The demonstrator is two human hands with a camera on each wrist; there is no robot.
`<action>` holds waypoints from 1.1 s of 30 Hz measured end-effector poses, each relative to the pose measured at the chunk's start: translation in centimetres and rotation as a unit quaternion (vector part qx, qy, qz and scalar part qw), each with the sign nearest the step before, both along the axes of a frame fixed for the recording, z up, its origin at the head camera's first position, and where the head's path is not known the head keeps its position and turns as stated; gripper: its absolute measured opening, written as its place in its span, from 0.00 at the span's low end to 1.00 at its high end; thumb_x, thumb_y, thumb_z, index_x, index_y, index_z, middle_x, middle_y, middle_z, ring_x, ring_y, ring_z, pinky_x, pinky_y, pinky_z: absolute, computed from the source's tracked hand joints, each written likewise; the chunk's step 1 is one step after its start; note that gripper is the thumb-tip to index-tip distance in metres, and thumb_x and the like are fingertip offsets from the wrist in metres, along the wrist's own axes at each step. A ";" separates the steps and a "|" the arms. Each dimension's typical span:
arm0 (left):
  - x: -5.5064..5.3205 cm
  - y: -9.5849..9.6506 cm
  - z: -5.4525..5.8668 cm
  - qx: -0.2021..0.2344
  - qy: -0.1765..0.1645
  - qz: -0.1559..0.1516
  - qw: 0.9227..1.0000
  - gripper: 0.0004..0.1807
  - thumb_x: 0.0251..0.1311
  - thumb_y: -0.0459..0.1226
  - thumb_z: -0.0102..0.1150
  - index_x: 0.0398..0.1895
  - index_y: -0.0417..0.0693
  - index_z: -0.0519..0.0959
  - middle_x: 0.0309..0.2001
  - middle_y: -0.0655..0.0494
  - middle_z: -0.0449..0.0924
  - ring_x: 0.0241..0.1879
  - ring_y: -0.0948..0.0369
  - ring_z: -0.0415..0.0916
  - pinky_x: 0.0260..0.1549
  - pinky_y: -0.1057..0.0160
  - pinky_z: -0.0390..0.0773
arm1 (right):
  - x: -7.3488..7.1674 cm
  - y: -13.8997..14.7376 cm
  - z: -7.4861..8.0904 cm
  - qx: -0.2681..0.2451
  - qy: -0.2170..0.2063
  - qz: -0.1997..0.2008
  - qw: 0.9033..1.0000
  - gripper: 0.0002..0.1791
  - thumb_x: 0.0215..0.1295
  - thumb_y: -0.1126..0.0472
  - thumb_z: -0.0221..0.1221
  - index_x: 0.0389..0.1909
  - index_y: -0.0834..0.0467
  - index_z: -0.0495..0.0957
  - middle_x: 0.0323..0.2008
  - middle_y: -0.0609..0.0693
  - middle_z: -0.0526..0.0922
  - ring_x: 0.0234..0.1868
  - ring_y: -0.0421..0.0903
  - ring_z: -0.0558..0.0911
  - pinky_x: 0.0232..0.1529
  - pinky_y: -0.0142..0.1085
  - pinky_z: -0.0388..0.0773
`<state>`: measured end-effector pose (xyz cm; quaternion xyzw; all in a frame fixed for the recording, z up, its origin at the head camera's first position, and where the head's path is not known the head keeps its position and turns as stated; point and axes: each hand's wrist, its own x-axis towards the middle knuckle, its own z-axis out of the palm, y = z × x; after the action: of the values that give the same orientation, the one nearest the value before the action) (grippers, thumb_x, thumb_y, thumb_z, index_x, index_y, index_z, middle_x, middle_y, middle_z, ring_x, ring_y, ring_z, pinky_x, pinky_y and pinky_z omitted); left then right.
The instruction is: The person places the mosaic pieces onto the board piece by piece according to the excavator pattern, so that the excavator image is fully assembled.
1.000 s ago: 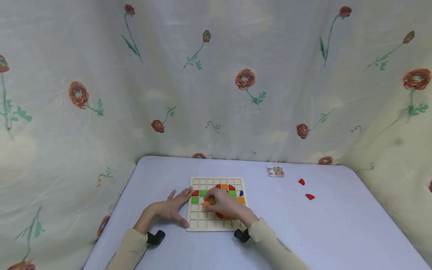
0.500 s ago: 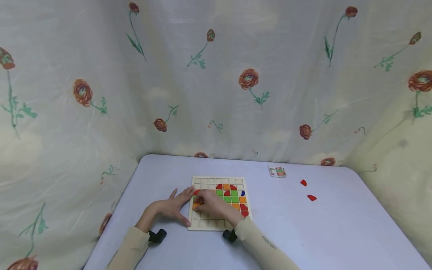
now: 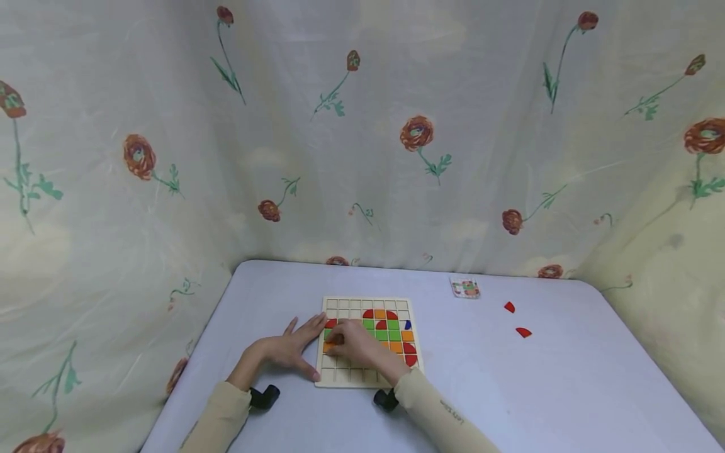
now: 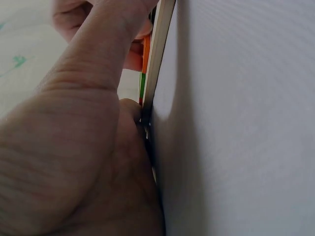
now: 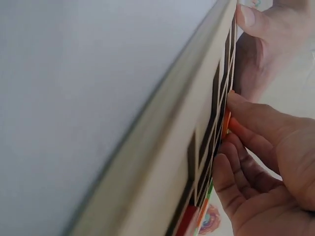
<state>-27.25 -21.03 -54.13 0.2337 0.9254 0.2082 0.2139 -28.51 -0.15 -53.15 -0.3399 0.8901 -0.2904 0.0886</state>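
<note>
A square wooden grid board (image 3: 342, 375) lies on the table with coloured tiles set in its cells. My left hand (image 3: 289, 351) rests at the board's left edge, fingers spread and thumb by the near corner. Over the board's left side, my right hand (image 3: 358, 343) pinches an orange tile (image 5: 227, 124) between thumb and index finger. That tile (image 3: 328, 346) sits at the leftmost column, just below a green tile (image 3: 328, 332). Its other fingers curl loosely in the right wrist view. Part of the pattern is hidden under the right hand.
Two red quarter-round pieces (image 3: 523, 332) lie on the table (image 3: 566, 390) right of the board. Farther back is a small patterned card (image 3: 466, 288). A flowered curtain (image 3: 317, 138) hangs behind the table.
The right hand has moved left across the board with the orange tile, to the leftmost column, uncovering tiles on the right. Over the last half second it stays there. The left hand keeps its place.
</note>
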 end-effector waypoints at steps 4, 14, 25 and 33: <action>0.0 0.2 0.0 -0.003 0.000 0.001 1.000 0.68 0.41 0.65 0.69 0.78 0.52 0.37 0.79 0.58 0.29 0.78 0.56 0.26 0.71 0.40 0.22 | 0.0 0.7 0.3 -0.027 -0.009 0.008 1.000 0.12 0.58 0.57 0.67 0.43 0.56 0.85 0.38 0.45 0.83 0.38 0.37 0.77 0.41 0.27 0.78; 0.1 0.4 0.0 0.001 -0.008 0.018 1.000 0.69 0.38 0.65 0.71 0.78 0.54 0.39 0.79 0.58 0.29 0.78 0.56 0.27 0.72 0.42 0.24 | -1.8 10.4 2.2 -0.075 -0.002 -0.120 0.990 0.11 0.58 0.56 0.67 0.39 0.56 0.82 0.36 0.47 0.81 0.35 0.41 0.76 0.36 0.31 0.76; 0.2 0.3 0.3 0.000 -0.007 0.021 1.000 0.69 0.38 0.66 0.70 0.78 0.53 0.39 0.79 0.58 0.30 0.78 0.55 0.27 0.72 0.41 0.24 | -4.2 28.1 -0.6 -0.039 -0.015 -0.296 0.954 0.21 0.58 0.52 0.66 0.45 0.62 0.75 0.38 0.54 0.79 0.38 0.46 0.76 0.34 0.31 0.74; 0.2 0.4 0.2 0.008 -0.012 0.018 1.000 0.70 0.38 0.66 0.70 0.78 0.53 0.38 0.79 0.57 0.30 0.78 0.55 0.27 0.72 0.40 0.24 | -3.3 35.8 -1.5 0.027 -0.027 -0.373 0.927 0.29 0.60 0.47 0.64 0.47 0.68 0.71 0.39 0.60 0.76 0.39 0.52 0.74 0.37 0.40 0.73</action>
<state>-27.01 -20.59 -53.94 0.2159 0.9251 0.2222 0.2197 -31.85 35.66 -54.61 0.0271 0.9574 -0.2875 0.0072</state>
